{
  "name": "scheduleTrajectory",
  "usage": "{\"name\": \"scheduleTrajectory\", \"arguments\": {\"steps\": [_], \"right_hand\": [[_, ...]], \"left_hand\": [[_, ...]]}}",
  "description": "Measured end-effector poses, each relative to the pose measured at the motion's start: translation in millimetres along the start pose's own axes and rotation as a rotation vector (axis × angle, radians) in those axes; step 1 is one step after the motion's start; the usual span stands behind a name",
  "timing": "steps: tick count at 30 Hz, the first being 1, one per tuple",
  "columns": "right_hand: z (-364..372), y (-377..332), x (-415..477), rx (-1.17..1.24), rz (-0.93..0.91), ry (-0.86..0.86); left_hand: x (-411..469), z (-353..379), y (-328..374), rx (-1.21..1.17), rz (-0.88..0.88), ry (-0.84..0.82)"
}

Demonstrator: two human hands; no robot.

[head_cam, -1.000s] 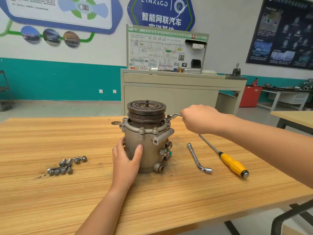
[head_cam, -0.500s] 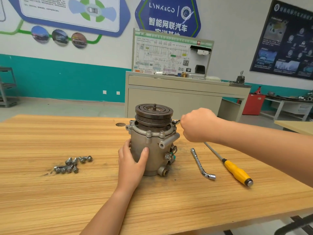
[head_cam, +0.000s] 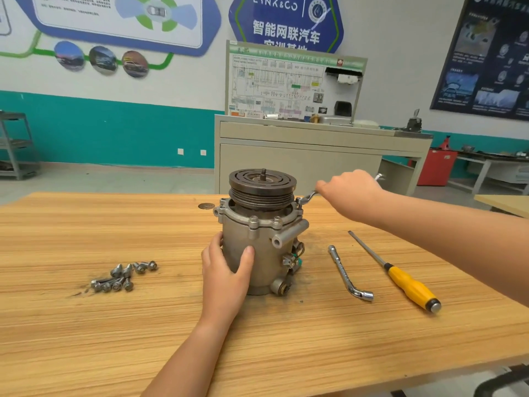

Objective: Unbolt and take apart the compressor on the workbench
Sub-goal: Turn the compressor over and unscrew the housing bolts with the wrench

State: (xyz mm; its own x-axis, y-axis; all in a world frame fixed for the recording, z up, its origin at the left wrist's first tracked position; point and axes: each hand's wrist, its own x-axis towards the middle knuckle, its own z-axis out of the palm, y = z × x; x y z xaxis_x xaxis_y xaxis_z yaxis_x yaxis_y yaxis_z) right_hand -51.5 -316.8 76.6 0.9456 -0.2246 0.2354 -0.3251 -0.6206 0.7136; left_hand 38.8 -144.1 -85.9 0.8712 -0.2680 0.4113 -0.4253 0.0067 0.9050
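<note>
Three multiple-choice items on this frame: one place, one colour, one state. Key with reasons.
1. The pile of loose silver bolts lies where, relative to the grey metal compressor?
A. left of it
B. right of it
C. on top

2. Handle colour of the long screwdriver on the wooden workbench?
A. red
B. yellow
C. blue

3. The right hand is:
A. flat on the bench
B. gripping a thin silver wrench at the flange
C. lifting the screwdriver

Key: 1A, bolts lie left of the housing; 2B, the handle is yellow; 3B, fingers curl round the wrench.
</note>
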Motion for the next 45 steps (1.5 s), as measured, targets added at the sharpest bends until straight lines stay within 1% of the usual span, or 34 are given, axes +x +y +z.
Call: {"name": "scheduleTrajectory", "arguments": {"steps": [3, 9, 11, 14, 16, 18, 23, 26, 29, 32, 40, 43, 45], "right_hand": [[13.9, -6.3, 12.4, 0.056, 0.023, 0.089], [18.9, -11.0, 33.9, 0.176, 0.055, 0.117], [16.3, -5.9, 30.7, 0.254, 0.123, 0.146], [19.1, 6.1, 15.6, 0.385, 0.235, 0.243], [21.4, 9.3, 1.5, 0.447, 0.247, 0.294], [20.5, 9.0, -14.2, 0.475, 0.228, 0.302], [17.2, -5.9, -34.3, 0.411, 0.187, 0.144], [13.4, -16.7, -34.5, 0.410, 0.146, 0.108], [7.1, -18.3, -32.7, 0.401, 0.154, 0.067], [-3.2, -15.3, -31.3, 0.331, 0.123, 0.035], [-24.6, -3.4, -26.8, 0.170, -0.052, -0.041], [-34.9, -9.6, -25.3, 0.103, -0.081, -0.089], [-37.1, -12.4, -25.5, 0.106, -0.088, -0.104]], "left_hand": [[-0.6, 1.7, 0.3, 0.001, -0.010, 0.008], [0.3, -0.1, 0.7, 0.015, -0.019, 0.003], [0.0, -0.2, 0.8, 0.022, -0.017, 0.008], [0.2, 0.1, 0.4, 0.033, -0.009, 0.010], [-0.1, -0.4, 0.2, 0.038, -0.010, 0.012], [-0.3, 0.1, 1.9, 0.034, -0.004, 0.011], [-0.2, -0.4, 1.2, 0.033, 0.004, 0.009], [0.1, -1.5, 0.0, 0.029, 0.004, 0.001], [0.8, -1.8, -0.4, 0.041, 0.009, 0.001], [1.1, -1.6, -0.7, 0.038, 0.004, 0.008], [2.0, -2.9, -7.6, 0.020, 0.002, -0.001], [2.6, -3.1, -8.6, 0.012, 0.003, -0.008], [2.2, -3.3, -8.1, 0.010, 0.000, -0.014]]}}
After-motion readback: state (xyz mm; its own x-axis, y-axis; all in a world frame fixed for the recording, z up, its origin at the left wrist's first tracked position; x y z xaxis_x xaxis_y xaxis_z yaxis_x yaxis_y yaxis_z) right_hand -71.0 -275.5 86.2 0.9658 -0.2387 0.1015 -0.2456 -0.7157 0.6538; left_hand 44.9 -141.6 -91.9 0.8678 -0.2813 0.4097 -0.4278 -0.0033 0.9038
